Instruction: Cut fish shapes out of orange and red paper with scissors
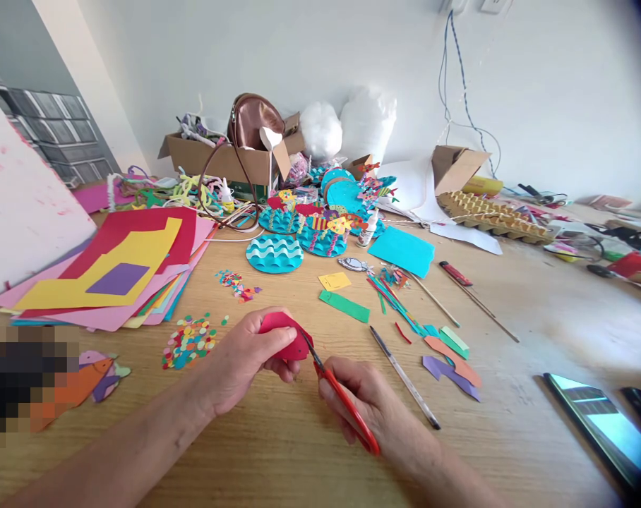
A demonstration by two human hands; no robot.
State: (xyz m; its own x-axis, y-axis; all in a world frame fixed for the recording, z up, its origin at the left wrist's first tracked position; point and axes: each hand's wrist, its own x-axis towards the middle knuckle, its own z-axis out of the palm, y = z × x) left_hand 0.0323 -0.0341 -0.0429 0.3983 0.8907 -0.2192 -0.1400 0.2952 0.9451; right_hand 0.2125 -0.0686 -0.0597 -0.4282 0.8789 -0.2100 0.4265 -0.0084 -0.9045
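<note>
At the far left we see a stack of coloured paper (193,233), and on its top a purple rectangle (118,279) lies over a yellow sheet (162,250). Nearer to us there are several paper cut-outs (95,377), partly overlapping. To the right of them we find a scattered group of round paper dots (188,342), and behind these, a small pile of colourful scraps (238,284).

In the middle, our left hand (251,346) pinches a red paper piece (296,346) between the thumb and the fingers, and so holds it above the wooden table (236,458). The blades of the scissors (357,420) are at the right edge of this piece; how deep they go, we cannot tell. Our right hand (360,388) is wrapped around the red handles.

Further to the right, a pen (405,377) lies slanted near this hand, then a purple paper scrap (450,377), and at last a phone (596,416).
</note>
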